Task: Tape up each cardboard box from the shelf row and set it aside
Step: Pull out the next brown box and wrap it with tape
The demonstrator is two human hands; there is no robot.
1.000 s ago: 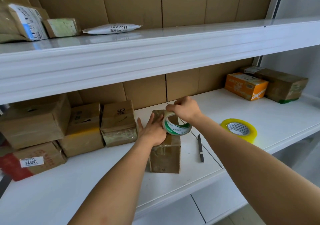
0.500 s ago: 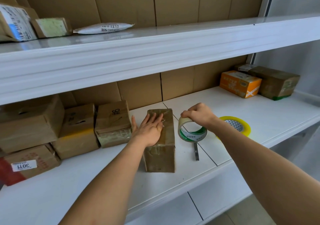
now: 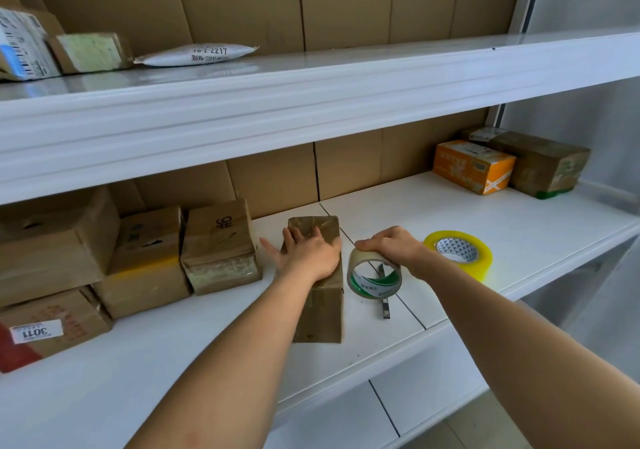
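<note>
On the lower shelf (image 3: pixel 450 213) a box (image 3: pixel 322 313) stands mid-shelf near the front edge under the left hand (image 3: pixel 311 253), a row of boxes (image 3: pixel 218 244) to its left, a held tape roll (image 3: pixel 374 277) and second roll (image 3: pixel 457 253) to its right, and two boxes (image 3: pixel 502 166) by the back right corner.

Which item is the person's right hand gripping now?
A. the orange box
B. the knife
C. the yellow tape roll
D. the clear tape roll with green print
D: the right hand curls over the clear tape roll, beside the box.
</note>
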